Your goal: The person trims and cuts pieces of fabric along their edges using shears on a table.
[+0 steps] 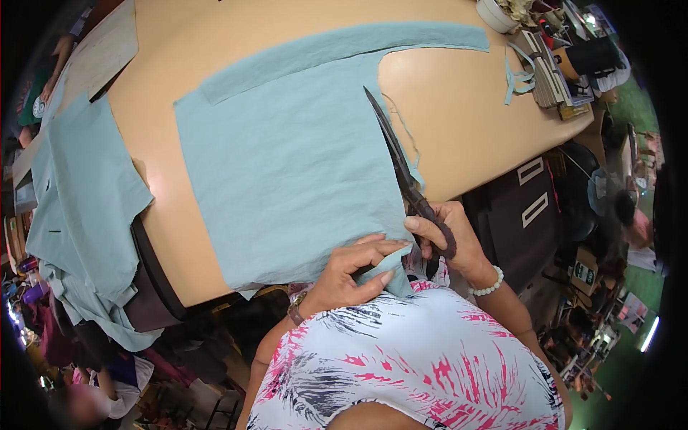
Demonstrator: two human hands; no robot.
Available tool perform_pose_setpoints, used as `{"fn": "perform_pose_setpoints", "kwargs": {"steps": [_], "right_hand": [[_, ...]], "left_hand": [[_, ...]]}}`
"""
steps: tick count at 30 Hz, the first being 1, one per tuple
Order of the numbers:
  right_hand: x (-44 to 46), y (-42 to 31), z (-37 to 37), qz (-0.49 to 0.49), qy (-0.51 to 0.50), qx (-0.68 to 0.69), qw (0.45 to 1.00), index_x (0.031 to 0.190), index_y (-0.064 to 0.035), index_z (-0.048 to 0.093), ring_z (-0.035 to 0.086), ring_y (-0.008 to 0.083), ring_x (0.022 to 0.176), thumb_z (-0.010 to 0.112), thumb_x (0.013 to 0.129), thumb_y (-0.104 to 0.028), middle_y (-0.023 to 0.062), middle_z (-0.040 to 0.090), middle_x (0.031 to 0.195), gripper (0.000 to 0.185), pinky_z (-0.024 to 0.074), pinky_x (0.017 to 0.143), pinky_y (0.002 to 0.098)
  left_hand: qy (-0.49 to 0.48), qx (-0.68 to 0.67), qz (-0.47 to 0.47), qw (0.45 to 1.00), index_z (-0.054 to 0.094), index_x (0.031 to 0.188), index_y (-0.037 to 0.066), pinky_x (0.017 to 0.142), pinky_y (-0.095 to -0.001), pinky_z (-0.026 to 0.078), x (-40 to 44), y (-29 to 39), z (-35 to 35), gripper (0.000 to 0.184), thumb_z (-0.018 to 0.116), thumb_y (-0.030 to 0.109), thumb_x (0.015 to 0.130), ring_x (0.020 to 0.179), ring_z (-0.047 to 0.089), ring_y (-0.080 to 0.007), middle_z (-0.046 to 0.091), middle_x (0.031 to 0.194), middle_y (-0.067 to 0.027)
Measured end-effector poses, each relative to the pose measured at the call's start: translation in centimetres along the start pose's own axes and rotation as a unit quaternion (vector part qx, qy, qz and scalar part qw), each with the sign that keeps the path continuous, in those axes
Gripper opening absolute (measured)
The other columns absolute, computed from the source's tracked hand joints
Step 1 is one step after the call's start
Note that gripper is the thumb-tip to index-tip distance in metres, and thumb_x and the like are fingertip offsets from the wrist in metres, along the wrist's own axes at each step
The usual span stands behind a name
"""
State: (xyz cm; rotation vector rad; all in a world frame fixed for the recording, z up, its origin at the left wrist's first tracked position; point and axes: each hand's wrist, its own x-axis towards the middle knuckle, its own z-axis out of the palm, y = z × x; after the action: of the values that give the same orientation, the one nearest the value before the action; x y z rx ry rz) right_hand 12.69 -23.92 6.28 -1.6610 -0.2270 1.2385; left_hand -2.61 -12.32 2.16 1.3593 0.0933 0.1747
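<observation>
A wide piece of light blue-green fabric (287, 158) lies on the table in front of me, its lower edge hanging toward my body. My left hand (362, 272) pinches that near edge, with a fold of cloth between thumb and fingers. In my right hand (448, 240) is a pair of dark scissors (405, 168), held by the wrapped handle. The long blades lie along the fabric's right edge and point away from me. A narrow strip of cut cloth and loose thread (405, 125) lies just right of the blades. A long curved band of the same fabric (337, 54) lies along the far edge.
More blue-green cloth (86, 208) drapes over the table's left edge, beside pale paper sheets (100, 50). At the far right are a stack of books (541, 72), a white tub (498, 16) and fabric scraps (519, 75). Another person's arm (57, 68) shows at the upper left.
</observation>
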Motion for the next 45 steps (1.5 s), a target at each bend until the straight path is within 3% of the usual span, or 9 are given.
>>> {"fn": "perform_pose_setpoints", "kwargs": {"steps": [19,22,25,34,37,40,43,45], "right_hand": [[0.4,-0.8,-0.8,0.031,-0.003,-0.052,0.998,0.064,-0.0016,0.056,0.044,0.003,0.038,0.071,0.072,-0.028,-0.0022,0.049,0.05,0.032,0.0311,0.035,0.0159],[0.6,-1.2,-0.6,0.012,-0.006,-0.026,1.0,0.063,-0.0023,0.055,0.044,0.0032,0.038,0.072,0.072,-0.029,-0.002,0.048,0.049,0.033,0.0312,0.035,0.0159],[0.9,-0.7,-0.6,0.012,-0.004,-0.021,1.0,0.064,-0.0024,0.055,0.044,0.0032,0.037,0.072,0.072,-0.029,-0.0023,0.048,0.048,0.033,0.0311,0.035,0.0158],[0.7,-0.9,-0.6,0.034,-0.005,-0.037,0.999,0.063,-0.0027,0.055,0.044,0.0028,0.036,0.071,0.073,-0.028,-0.0028,0.047,0.047,0.031,0.0311,0.035,0.0157],[0.7,-0.7,-0.7,0.035,-0.005,-0.032,0.999,0.063,-0.0028,0.055,0.044,0.0028,0.036,0.071,0.073,-0.027,-0.0029,0.047,0.047,0.03,0.031,0.034,0.0157],[0.7,-0.7,-0.8,0.031,-0.014,-0.033,0.999,0.063,-0.0028,0.055,0.043,0.0025,0.036,0.071,0.074,-0.026,-0.0033,0.047,0.047,0.03,0.0308,0.035,0.016],[0.7,-0.9,-0.8,0.037,-0.019,-0.033,0.999,0.063,-0.0028,0.055,0.043,0.0021,0.037,0.07,0.075,-0.025,-0.0038,0.046,0.047,0.029,0.0303,0.035,0.0162],[0.8,-0.8,-0.9,0.029,-0.028,-0.019,0.999,0.063,-0.0029,0.056,0.043,0.002,0.037,0.069,0.075,-0.024,-0.004,0.046,0.047,0.028,0.03,0.035,0.0163]], "left_hand": [[0.007,-0.011,-0.017,1.0,0.051,0.067,0.005,0.099,-0.0455,0.028,0.0,0.3,0.0,0.01,0.059,0.006,0.074,0.106,0.055,-0.0271,0.06,0.106,-0.0171],[-0.001,-0.004,-0.003,1.0,0.051,0.069,0.003,0.098,-0.0472,0.029,-0.1,0.0,-0.1,0.009,0.059,0.004,0.074,0.105,0.055,-0.0253,0.06,0.108,-0.0138],[0.009,-0.016,-0.017,1.0,0.052,0.068,0.004,0.099,-0.0457,0.027,-0.1,0.3,0.0,0.009,0.058,0.006,0.074,0.106,0.055,-0.027,0.06,0.106,-0.0176],[0.012,-0.025,-0.022,0.999,0.053,0.069,0.005,0.1,-0.0461,0.025,-0.3,0.1,0.1,0.008,0.058,0.007,0.074,0.105,0.055,-0.0267,0.06,0.107,-0.0176],[0.007,0.001,-0.004,1.0,0.051,0.068,0.002,0.094,-0.0438,0.035,-0.2,0.1,0.0,0.01,0.059,0.004,0.074,0.101,0.057,-0.0252,0.06,0.107,-0.015],[-0.012,-0.008,-0.063,0.998,0.053,0.072,0.001,0.082,-0.035,0.044,0.1,1.6,-0.6,0.009,0.059,0.006,0.075,0.093,0.06,-0.0241,0.061,0.106,-0.0159],[-0.043,0.147,-0.052,0.987,0.058,0.081,-0.002,0.078,-0.0321,0.045,1.9,5.0,-3.8,0.011,0.055,0.009,0.079,0.095,0.06,-0.0281,0.063,0.096,-0.0178],[0.048,0.32,0.029,0.946,0.061,0.089,-0.001,0.075,-0.0329,0.047,4.5,5.9,-5.3,0.015,0.052,0.01,0.082,0.088,0.062,-0.028,0.064,0.089,-0.0154]]}}
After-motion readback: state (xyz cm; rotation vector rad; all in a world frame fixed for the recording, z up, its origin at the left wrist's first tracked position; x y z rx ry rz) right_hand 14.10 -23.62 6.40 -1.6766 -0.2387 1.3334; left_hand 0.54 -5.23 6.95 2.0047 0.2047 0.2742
